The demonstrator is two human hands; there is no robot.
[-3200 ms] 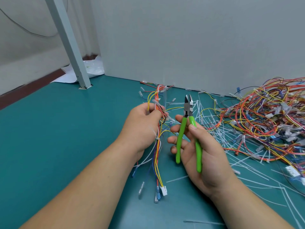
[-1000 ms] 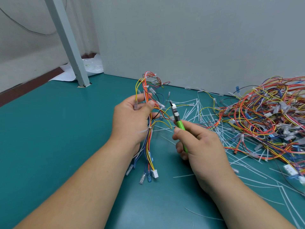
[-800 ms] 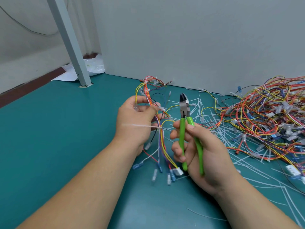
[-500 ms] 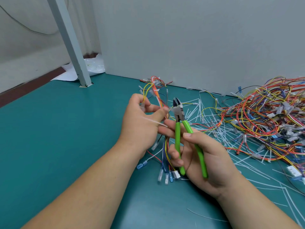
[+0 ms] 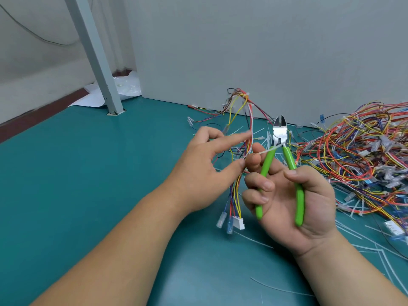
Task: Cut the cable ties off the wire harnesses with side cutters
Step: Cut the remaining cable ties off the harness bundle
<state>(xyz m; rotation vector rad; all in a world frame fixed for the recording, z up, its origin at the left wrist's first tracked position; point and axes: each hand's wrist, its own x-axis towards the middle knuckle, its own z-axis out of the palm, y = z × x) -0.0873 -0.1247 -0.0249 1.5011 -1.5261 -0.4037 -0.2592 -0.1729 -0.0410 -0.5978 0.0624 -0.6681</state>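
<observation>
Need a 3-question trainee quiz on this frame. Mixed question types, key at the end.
1. True or false: the side cutters point tip-down.
2. Their handles are: A red, B green, C black.
3. Fill in: the harness pile lies on the person's ___ side.
Key: 1 false, the tips point up, held in the right hand; 2 B; 3 right.

One harness (image 5: 235,191) between my left hand (image 5: 198,173) and right hand (image 5: 293,199), side cutters (image 5: 279,133) in the right, harness pile (image 5: 357,155) on the worktop (image 5: 88,173) further right, post (image 5: 97,62) behind, far left.
</observation>
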